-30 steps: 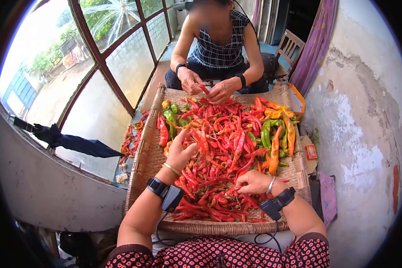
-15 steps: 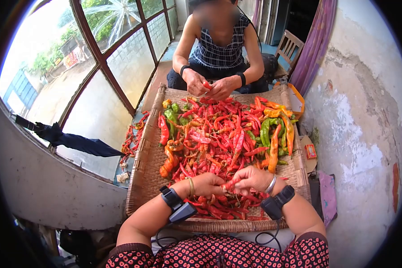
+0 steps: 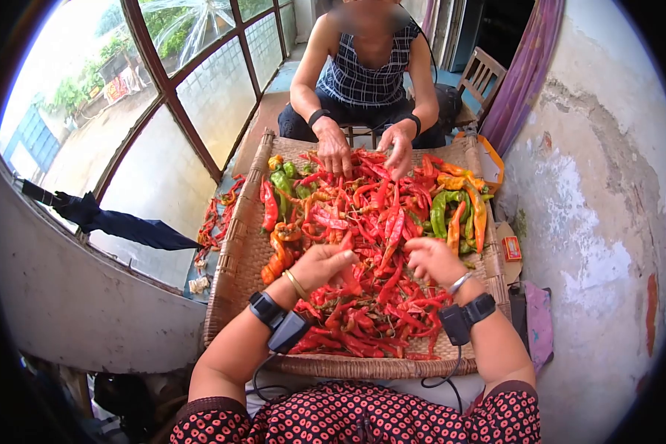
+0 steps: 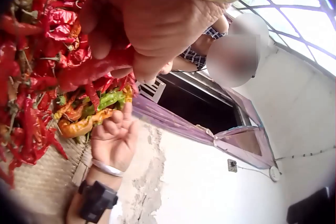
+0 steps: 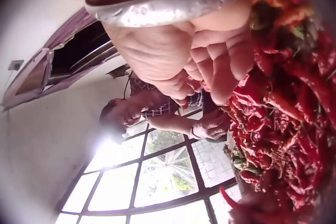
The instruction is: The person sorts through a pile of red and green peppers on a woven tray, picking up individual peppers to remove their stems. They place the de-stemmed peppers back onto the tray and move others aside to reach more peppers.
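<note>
Between window [image 3: 200,89] and wall [image 3: 599,185], a woven tray [image 3: 237,274] is lying with bare weave showing along its left edge. Left hand [image 3: 320,264] is gripping a red chili [image 3: 347,251] over the middle of the chili heap [image 3: 370,303]; right hand [image 3: 435,259] is hovering just beside, fingers loosely curled, empty.

In the left wrist view the left hand [image 4: 157,24] is out of focus close to the lens and covers part of the red chilli [image 4: 79,74] it grips. In the head view the seated person [image 3: 370,74] at 12 o'clock is cut off by the edge, with the face blurred. At 3 o'clock of the woven tray [image 3: 233,274], the print on the small orange box [image 3: 511,249] is too small to read.
</note>
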Demonstrator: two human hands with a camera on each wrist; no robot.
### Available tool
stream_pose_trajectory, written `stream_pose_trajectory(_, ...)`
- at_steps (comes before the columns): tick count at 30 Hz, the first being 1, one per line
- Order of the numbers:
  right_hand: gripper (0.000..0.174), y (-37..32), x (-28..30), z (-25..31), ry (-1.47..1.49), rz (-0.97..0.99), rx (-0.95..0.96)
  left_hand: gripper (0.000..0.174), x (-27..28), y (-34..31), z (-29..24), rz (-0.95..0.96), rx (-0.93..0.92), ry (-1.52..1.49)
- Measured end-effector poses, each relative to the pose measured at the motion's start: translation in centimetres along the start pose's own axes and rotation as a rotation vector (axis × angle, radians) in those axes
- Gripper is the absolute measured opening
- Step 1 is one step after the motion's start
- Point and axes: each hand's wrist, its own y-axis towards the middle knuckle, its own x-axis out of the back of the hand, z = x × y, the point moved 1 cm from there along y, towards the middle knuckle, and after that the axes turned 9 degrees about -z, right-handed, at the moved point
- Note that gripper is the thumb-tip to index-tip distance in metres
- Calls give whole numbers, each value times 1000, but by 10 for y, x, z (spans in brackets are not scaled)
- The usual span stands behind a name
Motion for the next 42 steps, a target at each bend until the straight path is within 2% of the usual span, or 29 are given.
stream_pose_trajectory(2, 35, -8, -11, -2, -521, 228, 286, 25, 5, 2, -7, -112, 50, -209)
stream_pose_trajectory(4, 35, -18, -25, -3, -771, 470, 388, 24, 12, 9, -10, -205, 32, -396)
stream_pose_trajectory(6, 38, -15, -37, -23, -1002, 583, 421, 24, 21, 16, -18, -187, -1, -497)
stream_pose_trajectory(9, 39, -19, -46, -24, -1072, 577, 432, 29, 20, 28, -29, -306, -34, -644)
stream_pose_trajectory(11, 40, -20, -49, -20, -1017, 672, 393, 34, 21, 37, -31, -431, 8, -881)
stream_pose_trajectory(12, 40, -20, -50, -21, -1017, 670, 397, 34, 19, 39, -28, -431, 5, -879)
stream_pose_trajectory(14, 43, -23, -51, -25, -984, 737, 311, 25, 9, 36, -15, -315, -11, -653)
stream_pose_trajectory(15, 41, -22, -51, -25, -1002, 730, 343, 20, -3, 28, -18, -231, 23, -651)
stream_pose_trajectory(16, 41, -21, -52, -24, -1000, 728, 341, 17, -13, 24, -18, -43, 65, -643)
stream_pose_trajectory(17, 38, -20, -53, -21, -1055, 763, 278, 17, -26, 16, -19, -66, 171, -551)
stream_pose_trajectory(18, 35, -19, -53, -20, -1111, 799, 214, 21, -35, 13, -12, -11, 179, -485)
stream_pose_trajectory(20, 32, -15, -51, -30, -1065, 758, 239, 22, -46, 12, 1, 85, 181, -330)
stream_pose_trajectory(24, 27, -16, -51, -36, -950, 646, 353, 23, -48, 19, 33, 125, 149, -171)
stream_pose_trajectory(26, 27, -16, -54, -31, -1011, 679, 334, 24, -47, 21, 48, 118, 216, -122)
stream_pose_trajectory(28, 27, -14, -54, -31, -1074, 711, 314, 23, -44, 18, 52, 125, 205, -25)
stream_pose_trajectory(30, 22, -12, -51, -31, -875, 711, 435, 23, -42, 14, 50, 180, 81, 291)
stream_pose_trajectory(31, 22, -11, -47, -27, -882, 708, 431, 24, -41, 13, 49, 176, 73, 280)
stream_pose_trajectory(33, 18, -11, -38, -9, -548, 551, 109, 25, -43, 16, 52, 200, 56, 188)
stream_pose_trajectory(34, 11, -15, -36, 4, -402, 440, 36, 27, -44, 17, 51, 218, 45, 102)
stream_pose_trajectory(36, 9, -8, -35, 4, -250, 245, 85, 27, -47, 11, 42, 201, 61, -4)
stream_pose_trajectory(37, 9, -8, -34, 8, -198, 209, 45, 28, -47, 7, 37, 186, 86, -102)
stream_pose_trajectory(41, 14, -14, -41, 27, -149, 196, -60, 25, -47, 7, 35, 166, 27, -117)
stream_pose_trajectory(42, 14, -16, -43, 29, -151, 196, -62, 23, -47, 7, 35, 109, 2, -145)
